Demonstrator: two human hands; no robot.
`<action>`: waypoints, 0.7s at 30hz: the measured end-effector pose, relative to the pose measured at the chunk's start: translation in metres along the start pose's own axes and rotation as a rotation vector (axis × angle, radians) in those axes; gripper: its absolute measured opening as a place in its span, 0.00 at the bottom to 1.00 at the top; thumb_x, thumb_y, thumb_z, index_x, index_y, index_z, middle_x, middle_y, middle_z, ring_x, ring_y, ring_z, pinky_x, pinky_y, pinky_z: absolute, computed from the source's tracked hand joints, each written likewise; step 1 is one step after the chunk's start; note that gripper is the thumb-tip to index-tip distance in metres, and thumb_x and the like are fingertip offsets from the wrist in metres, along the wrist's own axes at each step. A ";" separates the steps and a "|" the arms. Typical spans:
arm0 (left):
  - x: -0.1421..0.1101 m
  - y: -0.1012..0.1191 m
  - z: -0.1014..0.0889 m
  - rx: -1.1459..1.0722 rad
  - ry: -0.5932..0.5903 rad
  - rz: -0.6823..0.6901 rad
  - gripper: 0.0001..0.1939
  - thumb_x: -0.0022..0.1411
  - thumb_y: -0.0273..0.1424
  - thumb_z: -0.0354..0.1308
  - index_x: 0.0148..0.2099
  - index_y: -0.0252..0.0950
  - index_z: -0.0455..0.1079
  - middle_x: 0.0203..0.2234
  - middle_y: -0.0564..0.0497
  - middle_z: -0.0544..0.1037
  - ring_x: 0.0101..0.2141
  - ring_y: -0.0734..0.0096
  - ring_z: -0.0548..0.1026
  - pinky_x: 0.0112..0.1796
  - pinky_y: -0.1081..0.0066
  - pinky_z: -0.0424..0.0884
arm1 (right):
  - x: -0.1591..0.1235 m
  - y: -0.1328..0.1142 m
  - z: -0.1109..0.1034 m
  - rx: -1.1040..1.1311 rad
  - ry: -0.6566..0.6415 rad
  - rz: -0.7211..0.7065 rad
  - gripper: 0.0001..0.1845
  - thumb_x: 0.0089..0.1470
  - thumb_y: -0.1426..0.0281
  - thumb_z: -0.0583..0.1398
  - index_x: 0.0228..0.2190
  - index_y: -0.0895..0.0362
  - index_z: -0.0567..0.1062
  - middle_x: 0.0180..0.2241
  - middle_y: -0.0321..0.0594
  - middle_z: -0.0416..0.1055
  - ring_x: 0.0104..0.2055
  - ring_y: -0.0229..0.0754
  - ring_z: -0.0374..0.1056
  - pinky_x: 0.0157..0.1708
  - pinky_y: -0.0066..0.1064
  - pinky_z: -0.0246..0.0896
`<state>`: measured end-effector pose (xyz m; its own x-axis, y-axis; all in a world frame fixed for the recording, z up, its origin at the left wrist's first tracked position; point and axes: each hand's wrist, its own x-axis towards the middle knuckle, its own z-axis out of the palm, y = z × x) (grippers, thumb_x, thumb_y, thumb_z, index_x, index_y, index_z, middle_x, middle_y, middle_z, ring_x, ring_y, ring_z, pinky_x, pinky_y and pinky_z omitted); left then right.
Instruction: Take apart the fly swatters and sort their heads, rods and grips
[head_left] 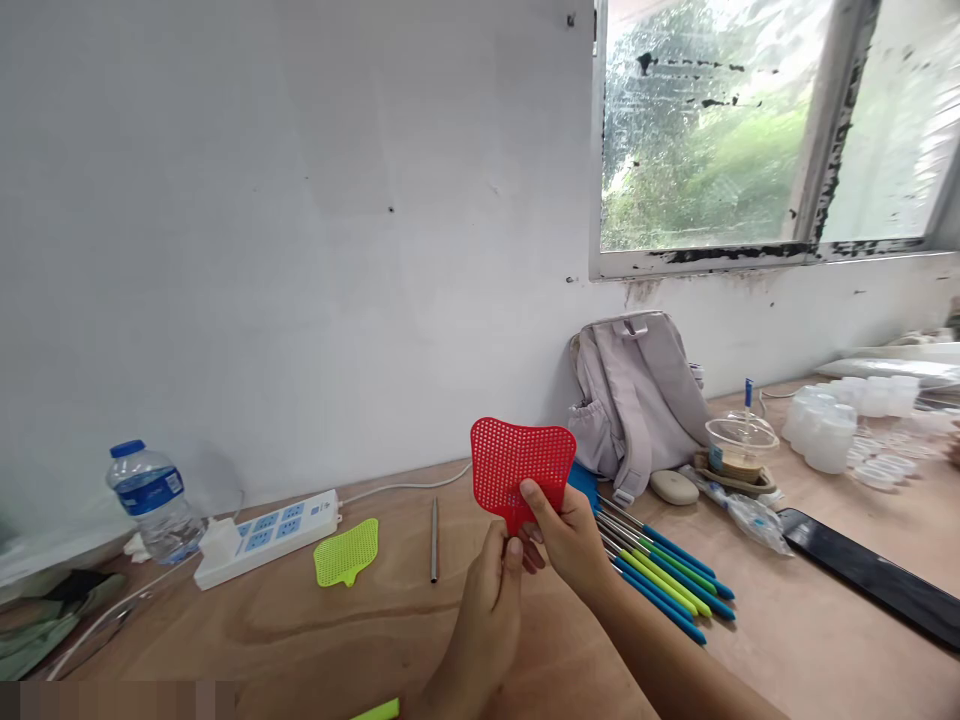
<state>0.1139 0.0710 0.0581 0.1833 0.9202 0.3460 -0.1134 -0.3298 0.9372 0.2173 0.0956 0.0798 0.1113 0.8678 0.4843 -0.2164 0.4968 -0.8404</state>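
Observation:
A red mesh fly-swatter head [521, 465] is held upright above the wooden table [300, 620]. My right hand [570, 540] pinches its lower part, thumb on the front. My left hand [487, 600] is closed on the stub at its bottom, fingers curled. A lime-green swatter head [346, 552] lies flat on the table to the left. A thin metal rod [433, 540] lies just right of it. Several blue and green handled rods [667, 575] lie in a row to the right of my hands, with a blue swatter head [583, 484] partly hidden behind the red one.
A white power strip [262, 535] and a water bottle [150, 500] sit at the left by the wall. A grey backpack [637, 400] leans on the wall. A plastic cup [741, 445], white jars [825, 430] and a black flat object [870, 575] lie right.

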 end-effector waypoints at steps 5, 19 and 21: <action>0.003 -0.014 0.011 -0.085 0.031 0.005 0.14 0.60 0.43 0.49 0.31 0.37 0.64 0.26 0.51 0.68 0.31 0.68 0.66 0.36 0.71 0.62 | 0.002 -0.005 -0.009 -0.281 -0.009 -0.135 0.19 0.53 0.59 0.56 0.18 0.56 0.62 0.15 0.29 0.57 0.16 0.31 0.54 0.15 0.23 0.51; 0.006 -0.024 0.007 -0.116 0.122 -0.047 0.22 0.54 0.52 0.50 0.29 0.37 0.65 0.23 0.52 0.66 0.27 0.70 0.64 0.32 0.71 0.62 | -0.001 -0.008 -0.007 -0.441 -0.256 -0.155 0.20 0.59 0.62 0.49 0.18 0.55 0.63 0.15 0.32 0.63 0.18 0.35 0.61 0.21 0.26 0.54; 0.008 -0.028 0.011 -0.095 0.145 -0.008 0.22 0.57 0.51 0.46 0.28 0.37 0.62 0.20 0.55 0.63 0.23 0.73 0.61 0.28 0.72 0.59 | -0.001 -0.009 -0.008 -0.434 -0.267 -0.143 0.21 0.59 0.62 0.48 0.17 0.55 0.62 0.13 0.32 0.62 0.17 0.34 0.60 0.20 0.25 0.53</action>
<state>0.1288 0.0851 0.0346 0.0424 0.9456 0.3225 -0.2061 -0.3076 0.9289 0.2273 0.0900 0.0852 -0.1524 0.7860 0.5991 0.2108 0.6181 -0.7573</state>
